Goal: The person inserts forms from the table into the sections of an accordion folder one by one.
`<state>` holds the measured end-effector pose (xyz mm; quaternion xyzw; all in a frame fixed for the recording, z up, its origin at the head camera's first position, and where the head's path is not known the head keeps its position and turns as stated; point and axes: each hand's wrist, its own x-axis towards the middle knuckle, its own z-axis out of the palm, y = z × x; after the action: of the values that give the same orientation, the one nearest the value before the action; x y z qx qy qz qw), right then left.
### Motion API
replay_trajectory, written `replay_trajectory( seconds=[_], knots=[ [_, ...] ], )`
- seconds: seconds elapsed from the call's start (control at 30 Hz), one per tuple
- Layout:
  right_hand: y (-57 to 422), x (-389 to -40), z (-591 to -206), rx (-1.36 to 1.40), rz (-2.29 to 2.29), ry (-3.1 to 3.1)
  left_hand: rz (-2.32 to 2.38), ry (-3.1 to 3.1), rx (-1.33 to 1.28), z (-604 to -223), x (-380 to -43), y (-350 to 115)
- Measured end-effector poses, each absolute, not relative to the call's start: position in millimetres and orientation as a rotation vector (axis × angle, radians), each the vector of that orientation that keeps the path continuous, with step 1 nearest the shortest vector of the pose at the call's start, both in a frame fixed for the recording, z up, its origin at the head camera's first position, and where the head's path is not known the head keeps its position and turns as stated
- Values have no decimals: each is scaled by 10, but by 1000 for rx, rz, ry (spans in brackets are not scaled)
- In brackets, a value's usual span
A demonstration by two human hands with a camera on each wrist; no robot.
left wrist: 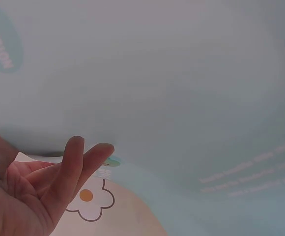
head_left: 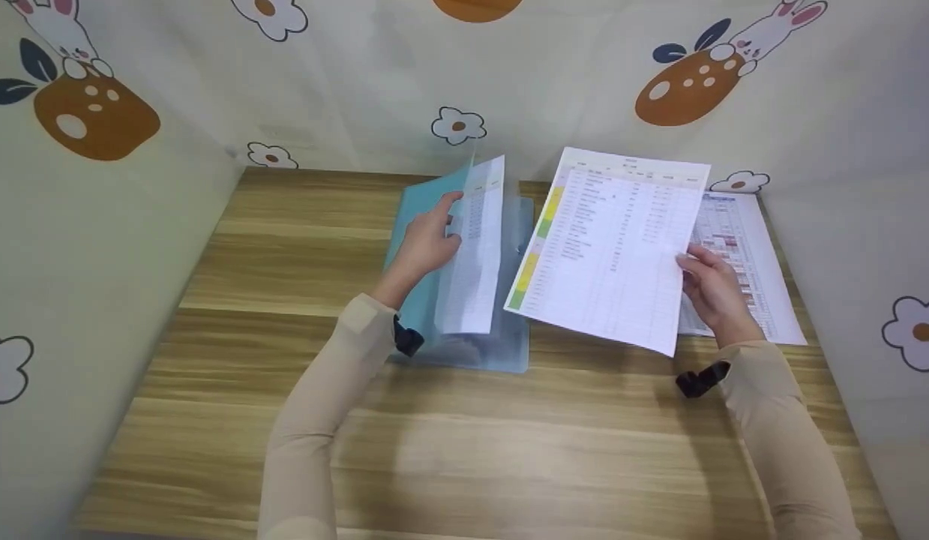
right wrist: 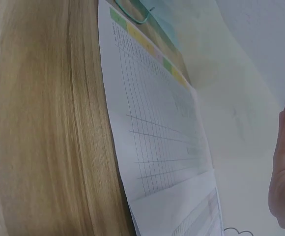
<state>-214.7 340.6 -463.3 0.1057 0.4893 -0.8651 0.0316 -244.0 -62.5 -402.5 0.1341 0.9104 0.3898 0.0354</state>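
Note:
A teal plastic folder point(head_left: 427, 292) stands opened on the table, with a printed page point(head_left: 479, 277) in a clear sleeve raised on edge. My left hand point(head_left: 425, 236) is at that raised page, index finger extended and thumb apart from it. In the left wrist view, two fingers of the left hand point(left wrist: 49, 184) stretch out beside a pale blue surface point(left wrist: 182, 98). Right of the folder, my right hand point(head_left: 715, 289) pinches a printed sheet point(head_left: 614, 255) by its right edge. The sheet is tilted, with yellow and green blocks down its left side.
Another printed sheet point(head_left: 764, 277) lies on the table at the right, partly covered by the held sheet and right hand. The wooden table point(head_left: 554, 450) meets patterned cloth walls point(head_left: 359, 90) at the back and both sides.

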Motion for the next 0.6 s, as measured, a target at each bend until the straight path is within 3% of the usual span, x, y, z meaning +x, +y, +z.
replay_trajectory(
  seconds=[0.6],
  knots=[
    [3224,-2165,-4636,295,-2592,1604,1207,2828,400,-4031,-2430,-627]
  ],
)
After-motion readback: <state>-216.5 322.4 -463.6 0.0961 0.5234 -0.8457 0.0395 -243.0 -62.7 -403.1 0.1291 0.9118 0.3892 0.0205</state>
